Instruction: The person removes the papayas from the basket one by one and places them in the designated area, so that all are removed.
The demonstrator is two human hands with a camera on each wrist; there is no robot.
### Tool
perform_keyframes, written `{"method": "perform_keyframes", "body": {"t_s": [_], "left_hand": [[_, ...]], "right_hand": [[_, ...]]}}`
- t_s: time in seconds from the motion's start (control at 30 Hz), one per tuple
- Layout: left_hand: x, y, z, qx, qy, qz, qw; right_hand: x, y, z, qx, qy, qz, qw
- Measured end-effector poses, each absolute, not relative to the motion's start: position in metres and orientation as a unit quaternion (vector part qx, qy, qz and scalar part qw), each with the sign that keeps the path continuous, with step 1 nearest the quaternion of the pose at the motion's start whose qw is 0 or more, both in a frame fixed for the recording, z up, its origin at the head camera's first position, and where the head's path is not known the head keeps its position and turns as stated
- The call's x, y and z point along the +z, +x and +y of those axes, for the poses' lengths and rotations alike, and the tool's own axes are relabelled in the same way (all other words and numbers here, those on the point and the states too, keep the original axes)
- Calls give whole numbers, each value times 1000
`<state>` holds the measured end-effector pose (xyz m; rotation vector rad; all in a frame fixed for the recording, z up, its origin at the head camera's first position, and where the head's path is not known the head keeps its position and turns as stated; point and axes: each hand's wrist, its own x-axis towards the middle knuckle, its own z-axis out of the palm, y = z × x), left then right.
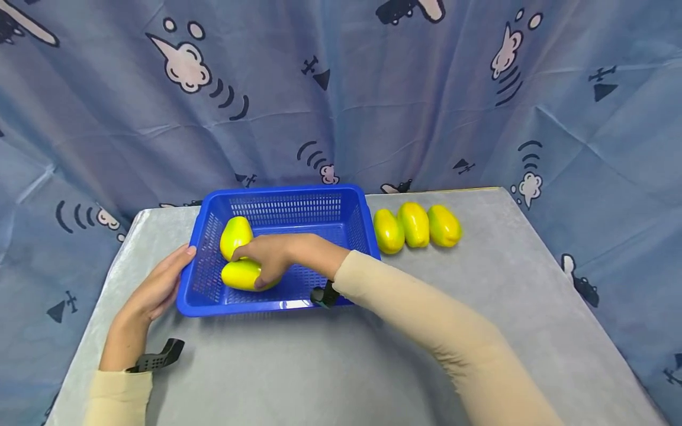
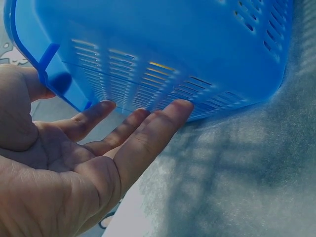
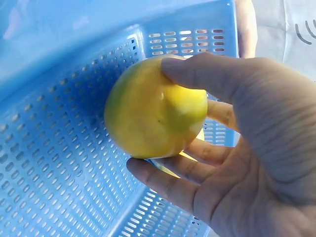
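My right hand [image 1: 269,254] reaches into a blue plastic basket [image 1: 277,306] and grips a yellow-green mango [image 1: 240,275] near its left end. Thumb and fingers lie round this mango [image 3: 153,116] in the right wrist view. Just behind it, inside the basket, lies a second mango [image 1: 236,234], partly overlapped by the hand. At the basket's left edge, my left hand [image 1: 160,284] holds on from outside. The left wrist view has its thumb at the rim and its long fingers [image 2: 143,143] against the slotted outer wall.
Three more mangoes [image 1: 415,225] sit side by side on the grey tabletop [image 1: 298,367], right of the basket. Behind the table hangs a blue patterned curtain [image 1: 277,89]. The right forearm [image 1: 426,313] crosses over the basket's front right part.
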<state>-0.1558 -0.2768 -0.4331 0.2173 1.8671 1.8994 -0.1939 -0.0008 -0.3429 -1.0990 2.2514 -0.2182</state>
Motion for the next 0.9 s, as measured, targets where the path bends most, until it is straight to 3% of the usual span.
{"method": "perform_keyframes", "body": {"t_s": [0.9], "left_hand": [[-432, -155, -279, 693, 70, 679, 231]], "right_hand": [[-339, -185, 48, -178, -384, 873, 243]]}}
